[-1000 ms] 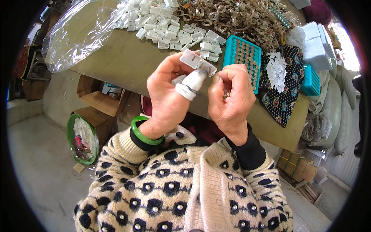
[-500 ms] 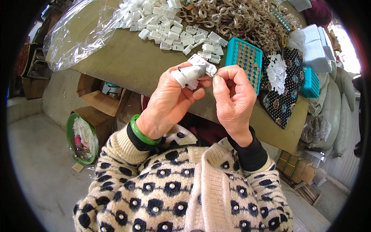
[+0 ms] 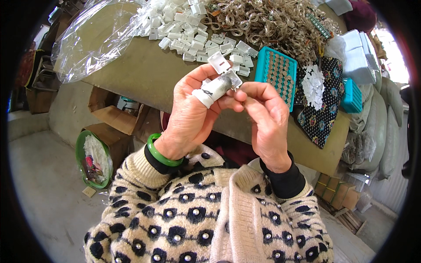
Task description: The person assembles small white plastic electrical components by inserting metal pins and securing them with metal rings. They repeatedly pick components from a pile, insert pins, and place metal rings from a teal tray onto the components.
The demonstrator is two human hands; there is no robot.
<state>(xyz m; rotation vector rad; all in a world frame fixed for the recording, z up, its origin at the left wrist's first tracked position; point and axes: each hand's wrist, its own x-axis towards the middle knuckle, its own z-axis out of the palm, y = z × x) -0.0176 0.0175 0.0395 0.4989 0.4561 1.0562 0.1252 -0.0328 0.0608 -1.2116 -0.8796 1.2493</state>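
The left hand (image 3: 190, 105) grips a small white plastic hinged case (image 3: 222, 67); the right hand (image 3: 269, 122) curls beside it, grip unclear.

One head-worn fisheye, close in, looking steeply down and forward over the hands (image 3: 188, 114). Worktop (image 3: 131, 74) beyond them, wearer's sweater (image 3: 239, 215) just below, floor (image 3: 48, 175) down-left. Edges bend toward rim.

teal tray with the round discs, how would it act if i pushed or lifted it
The tray is likely stiff, given its straight, squared rim. Pushed, it should slide rather than tip, lying low and flat. Tilted, its uncovered discs might spill.
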